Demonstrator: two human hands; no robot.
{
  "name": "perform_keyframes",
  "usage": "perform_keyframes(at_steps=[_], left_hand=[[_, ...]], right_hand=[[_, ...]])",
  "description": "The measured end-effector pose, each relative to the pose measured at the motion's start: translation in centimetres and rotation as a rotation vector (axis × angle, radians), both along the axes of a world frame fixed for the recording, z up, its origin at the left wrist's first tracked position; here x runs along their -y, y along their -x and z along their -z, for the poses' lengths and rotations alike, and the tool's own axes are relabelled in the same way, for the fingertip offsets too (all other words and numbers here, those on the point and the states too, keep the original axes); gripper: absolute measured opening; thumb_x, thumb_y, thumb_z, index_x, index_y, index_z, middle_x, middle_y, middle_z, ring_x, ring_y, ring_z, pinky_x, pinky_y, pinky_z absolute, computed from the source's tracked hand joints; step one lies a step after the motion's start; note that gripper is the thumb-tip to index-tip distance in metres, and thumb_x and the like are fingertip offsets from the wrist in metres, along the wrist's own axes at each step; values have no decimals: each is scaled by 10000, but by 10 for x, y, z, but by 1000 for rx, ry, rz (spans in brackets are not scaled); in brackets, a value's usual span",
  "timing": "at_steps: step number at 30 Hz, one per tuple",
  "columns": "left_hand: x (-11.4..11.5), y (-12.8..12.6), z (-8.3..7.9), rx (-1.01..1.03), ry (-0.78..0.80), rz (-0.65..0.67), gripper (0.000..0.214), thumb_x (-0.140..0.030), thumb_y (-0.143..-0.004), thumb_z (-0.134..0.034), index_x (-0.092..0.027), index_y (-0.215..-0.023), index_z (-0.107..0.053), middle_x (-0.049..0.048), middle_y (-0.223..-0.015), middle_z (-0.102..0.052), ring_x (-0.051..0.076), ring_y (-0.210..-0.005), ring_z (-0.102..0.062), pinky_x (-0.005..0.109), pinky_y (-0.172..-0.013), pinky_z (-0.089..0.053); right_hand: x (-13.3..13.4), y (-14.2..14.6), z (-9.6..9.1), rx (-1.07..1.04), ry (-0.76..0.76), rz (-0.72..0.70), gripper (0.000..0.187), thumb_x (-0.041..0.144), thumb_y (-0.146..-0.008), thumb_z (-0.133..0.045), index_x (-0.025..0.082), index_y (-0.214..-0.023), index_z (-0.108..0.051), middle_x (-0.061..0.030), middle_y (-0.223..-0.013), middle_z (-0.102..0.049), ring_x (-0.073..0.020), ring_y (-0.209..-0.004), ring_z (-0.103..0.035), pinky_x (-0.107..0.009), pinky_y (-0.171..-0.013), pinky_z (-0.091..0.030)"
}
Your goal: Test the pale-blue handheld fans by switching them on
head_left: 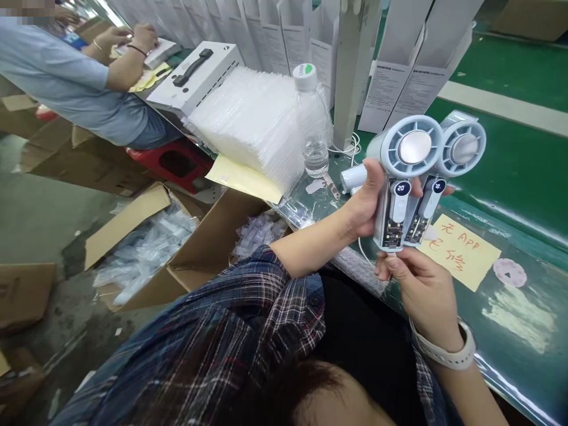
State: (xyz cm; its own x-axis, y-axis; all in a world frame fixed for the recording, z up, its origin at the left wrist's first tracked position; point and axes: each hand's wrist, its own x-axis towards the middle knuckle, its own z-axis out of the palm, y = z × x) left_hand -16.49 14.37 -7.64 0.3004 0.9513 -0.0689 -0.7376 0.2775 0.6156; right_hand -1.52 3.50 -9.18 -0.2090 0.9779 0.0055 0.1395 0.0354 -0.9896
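My left hand point(366, 204) is wrapped around two light-blue handheld fans side by side. The nearer fan point(390, 201) has a lit round display reading 20, and circuit board shows on its handle. The second fan point(461, 151) stands just to its right, its display also lit and its board exposed too. At the base of the nearer handle, my right hand point(421, 284), with a pale wrist band, pinches a white cable plug point(391, 254). A thin white cable point(366, 254) runs down to these fingers. Both fans are held upright, slightly tilted, above the green table.
On the table point(536, 254) lie a yellow note point(465, 251) and a round pink sticker point(510, 272). A water bottle point(313, 124) stands beside stacked bubble-wrap bags point(252, 118). White boxes point(390, 89) line the back around a post point(352, 71). An open carton point(195, 254) and a co-worker point(84, 83) are leftward.
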Motion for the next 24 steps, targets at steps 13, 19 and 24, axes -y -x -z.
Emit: perform_keyframes(at_steps=[13, 19, 24], left_hand=[[4, -1, -6, 178, -33, 144, 914, -1029, -799, -387, -163, -653, -640, 180, -1094, -771, 324, -1307, -682, 411, -1073, -581], [11, 6, -16, 346, 26, 70, 977, -1033, -826, -166, -168, -641, -581, 150, -1130, -771, 233, -1045, -771, 345, -854, -643], [14, 10, -22, 295, -5, 120, 1046, -1124, -669, -122, -177, -616, -562, 161, -1150, -765, 236, -1017, -764, 361, -842, -638]], right_hand=[[14, 28, -7, -188, -27, 156, 255, 391, -1068, -624, 218, -888, -679, 44, -627, -566, -109, -587, -558, -264, -619, -450], [9, 13, -4, 118, -301, 108, 314, 407, -1057, -609, 212, -820, -678, -46, -962, -739, -182, -918, -683, -307, -820, -503], [12, 15, -1, 97, -145, 271, 312, 436, -1029, -676, 206, -818, -689, 7, -699, -671, -147, -681, -634, -289, -699, -479]])
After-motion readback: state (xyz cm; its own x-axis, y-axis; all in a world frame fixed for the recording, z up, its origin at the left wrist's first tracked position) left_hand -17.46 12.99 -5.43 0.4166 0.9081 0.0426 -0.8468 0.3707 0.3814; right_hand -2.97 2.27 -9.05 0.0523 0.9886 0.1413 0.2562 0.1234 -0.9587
